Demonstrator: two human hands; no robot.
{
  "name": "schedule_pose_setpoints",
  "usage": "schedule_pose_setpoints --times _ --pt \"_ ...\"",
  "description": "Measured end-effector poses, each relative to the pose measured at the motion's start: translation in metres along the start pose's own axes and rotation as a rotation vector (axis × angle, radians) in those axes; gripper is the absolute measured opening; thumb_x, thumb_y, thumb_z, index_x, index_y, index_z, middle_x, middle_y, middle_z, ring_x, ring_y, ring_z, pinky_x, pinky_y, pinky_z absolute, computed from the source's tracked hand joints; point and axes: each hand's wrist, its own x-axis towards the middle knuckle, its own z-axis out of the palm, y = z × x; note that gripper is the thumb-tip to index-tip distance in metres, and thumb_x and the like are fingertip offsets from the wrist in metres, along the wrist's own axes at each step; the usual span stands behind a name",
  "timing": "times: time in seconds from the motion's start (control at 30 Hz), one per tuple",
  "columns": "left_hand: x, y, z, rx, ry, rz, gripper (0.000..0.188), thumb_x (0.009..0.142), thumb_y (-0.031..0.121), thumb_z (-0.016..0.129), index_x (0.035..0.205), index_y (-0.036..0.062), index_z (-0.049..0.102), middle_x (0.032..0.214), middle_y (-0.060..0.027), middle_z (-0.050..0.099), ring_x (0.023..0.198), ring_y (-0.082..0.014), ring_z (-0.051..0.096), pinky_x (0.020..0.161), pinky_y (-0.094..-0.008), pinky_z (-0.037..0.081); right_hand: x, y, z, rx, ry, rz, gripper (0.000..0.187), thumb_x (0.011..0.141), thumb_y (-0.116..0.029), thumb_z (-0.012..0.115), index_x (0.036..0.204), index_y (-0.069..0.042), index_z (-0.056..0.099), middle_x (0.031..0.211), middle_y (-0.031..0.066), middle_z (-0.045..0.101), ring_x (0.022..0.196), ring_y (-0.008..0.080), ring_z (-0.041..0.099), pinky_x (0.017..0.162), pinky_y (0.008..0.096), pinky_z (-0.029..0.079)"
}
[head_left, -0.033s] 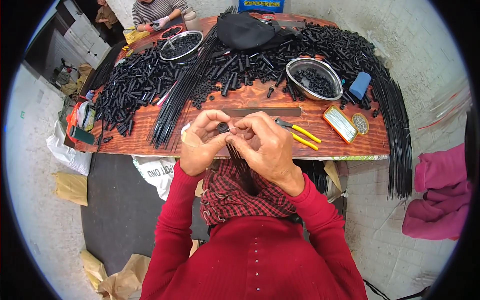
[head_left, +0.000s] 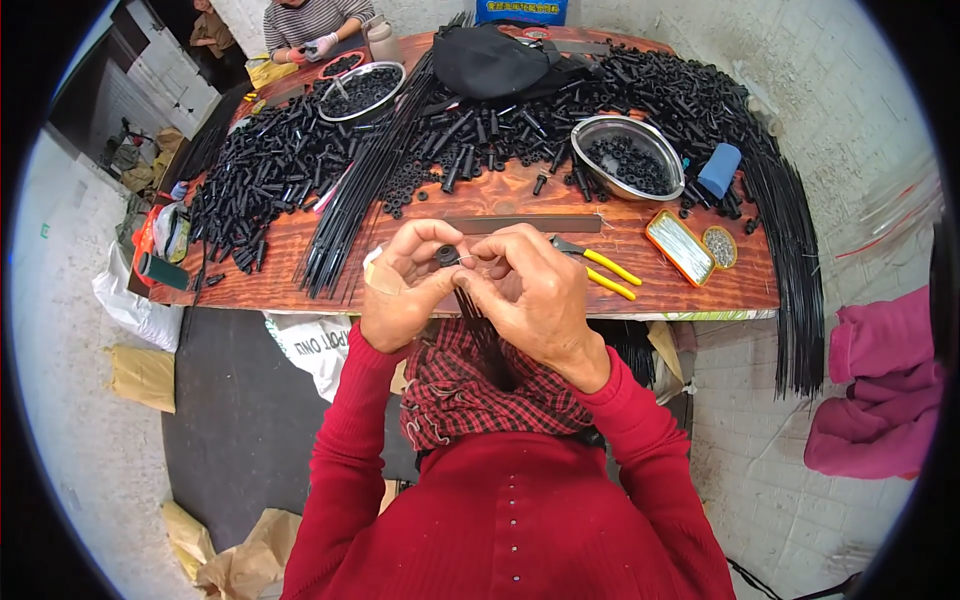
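Over the table's near edge, my left hand (head_left: 402, 292) pinches a small round black ring-like piece (head_left: 447, 256) between thumb and fingers. My right hand (head_left: 540, 295) is closed beside it, its thumb and forefinger on a thin pale pin or wire (head_left: 464, 258) that reaches toward the black piece. A bunch of thin black rods (head_left: 484, 335) hangs below my hands onto the red checked cloth (head_left: 440, 385) on my lap. Whether the rods join the black piece is hidden by my fingers. Yellow-handled pliers (head_left: 608, 275) lie just beyond my right hand.
Heaps of black tubular parts (head_left: 290, 165) cover the wooden table (head_left: 520, 185). A metal bowl (head_left: 678, 188) of black rings, an orange-rimmed tin (head_left: 682, 248), a blue block (head_left: 720, 170) and long black rods (head_left: 365, 190) lie there. Another person (head_left: 312, 30) works at the far left.
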Motion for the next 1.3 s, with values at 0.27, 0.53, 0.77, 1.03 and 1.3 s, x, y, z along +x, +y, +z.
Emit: schedule_pose_setpoints --times 0.27,0.53,0.77,1.03,1.3 --pt "0.008 0.004 0.019 0.027 -0.023 -0.055 0.037 0.087 -0.008 0.067 0.122 -0.002 0.054 0.108 -0.0058 0.064 0.098 -0.0089 0.061 0.086 -0.0222 0.049 -0.001 -0.001 -0.017 -0.27 0.057 -0.045 0.01 0.078 -0.001 0.073 0.085 -0.002 0.066 0.078 0.0098 0.067 0.062 0.022 0.068 0.052 0.0315 0.052" --pt "0.014 -0.015 0.01 -0.112 -0.064 -0.058 0.036 0.09 -0.001 0.067 0.124 -0.0027 0.056 0.104 -0.0055 0.065 0.098 -0.0115 0.063 0.087 -0.0236 0.049 -0.011 0.051 -0.042 0.199 -0.093 0.302 0.009 0.093 -0.007 0.066 0.097 0.001 0.066 0.089 0.0056 0.07 0.076 0.0105 0.067 0.064 0.0285 0.052" --pt "0.011 -0.041 0.012 -0.251 -0.056 -0.014 0.035 0.103 0.028 0.055 0.121 -0.0018 0.055 0.086 -0.0064 0.058 0.086 -0.0167 0.061 0.079 -0.0296 0.051 -0.082 0.14 -0.074 -0.785 -0.184 0.206 0.026 0.083 -0.02 0.074 0.103 -0.007 0.062 0.1 0.0082 0.06 0.092 0.0319 0.058 0.069 0.0431 0.051" --pt "0.008 -0.046 0.017 -0.371 -0.104 0.008 0.027 0.1 0.027 0.061 0.104 0.0032 0.048 0.075 -0.0033 0.046 0.068 -0.0137 0.043 0.064 -0.0288 0.038 -0.084 0.159 -0.084 -0.801 -0.218 0.011 0.028 0.088 -0.029 0.072 0.094 -0.003 0.062 0.078 0.0059 0.058 0.068 0.0246 0.059 0.057 0.0358 0.051" --pt "0.009 -0.034 0.036 -0.263 -0.117 0.036 0.043 0.104 0.024 0.053 0.138 -0.0017 0.046 0.08 0.0005 0.049 0.073 -0.0072 0.045 0.067 -0.0227 0.04 -0.009 0.053 -0.103 0.48 -0.503 0.786 0.034 0.101 -0.035 0.057 0.099 -0.002 0.062 0.076 0.0034 0.064 0.061 0.0092 0.06 0.055 0.0262 0.049"
